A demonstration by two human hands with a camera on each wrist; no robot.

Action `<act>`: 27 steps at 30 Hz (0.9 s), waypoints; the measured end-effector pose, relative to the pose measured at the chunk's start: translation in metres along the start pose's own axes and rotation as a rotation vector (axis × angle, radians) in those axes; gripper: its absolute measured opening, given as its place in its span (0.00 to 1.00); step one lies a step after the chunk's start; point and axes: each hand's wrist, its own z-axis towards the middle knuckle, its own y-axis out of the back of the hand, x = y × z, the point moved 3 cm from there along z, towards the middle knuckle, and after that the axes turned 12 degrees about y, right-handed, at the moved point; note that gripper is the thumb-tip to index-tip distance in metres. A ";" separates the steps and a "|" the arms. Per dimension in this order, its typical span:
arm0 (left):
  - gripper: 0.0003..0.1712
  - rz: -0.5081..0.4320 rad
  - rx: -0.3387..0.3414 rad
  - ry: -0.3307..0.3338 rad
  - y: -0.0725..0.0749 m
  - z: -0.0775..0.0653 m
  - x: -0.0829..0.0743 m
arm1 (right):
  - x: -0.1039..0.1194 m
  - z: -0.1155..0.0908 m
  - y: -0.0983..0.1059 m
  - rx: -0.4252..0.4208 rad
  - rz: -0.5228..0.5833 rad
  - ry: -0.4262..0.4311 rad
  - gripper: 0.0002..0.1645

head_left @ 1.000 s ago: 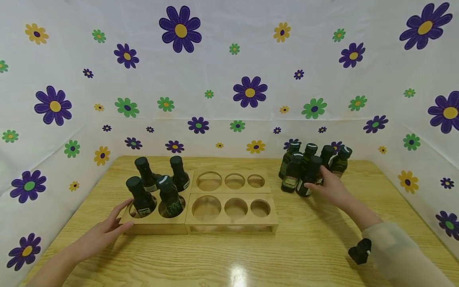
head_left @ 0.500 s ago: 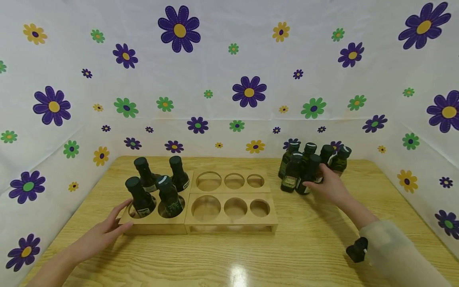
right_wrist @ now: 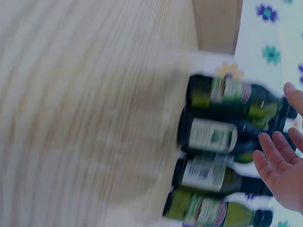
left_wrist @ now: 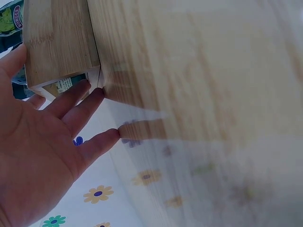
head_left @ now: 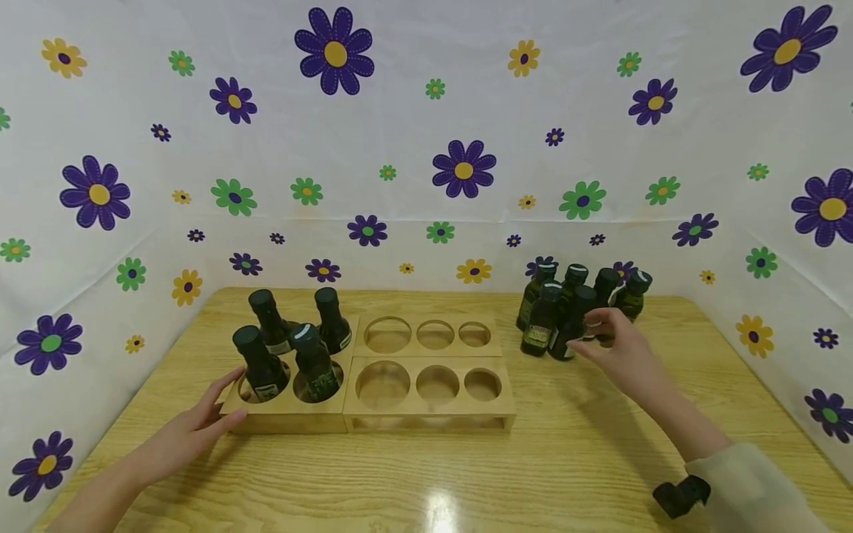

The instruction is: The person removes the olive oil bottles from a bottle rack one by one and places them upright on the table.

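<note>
My left hand (head_left: 189,433) rests against the left front corner of a wooden bottle rack (head_left: 293,424), thumb at the front and relaxed fingers along the side. In the left wrist view, the fingers (left_wrist: 78,111) lie by the rack's edge (left_wrist: 61,42). Several dark bottles with black caps, one of them a short-necked bottle (head_left: 262,374), stand tilted in the rack's left holes. At the right, my right hand (head_left: 623,355) is beside a dark bottle (head_left: 574,320) at the front of a cluster. Its thumb and fingers are apart around that bottle's near side, not closed on it.
The rack's right part (head_left: 429,370) has two rows of round holes in decreasing sizes. Several green glass bottles (head_left: 541,326) with labels stand close together at the back right. A flower-patterned cloth (head_left: 400,133) rises behind the wooden table (head_left: 373,481).
My right hand has loosened from the dark bottle, its wrist and sleeve drawing slightly right and nearer. The bottles stay where they stood, and my left hand has kept its place.
</note>
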 end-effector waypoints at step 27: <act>0.41 0.018 -0.032 -0.022 -0.001 0.001 0.002 | 0.147 0.034 -0.140 0.286 0.360 0.347 0.32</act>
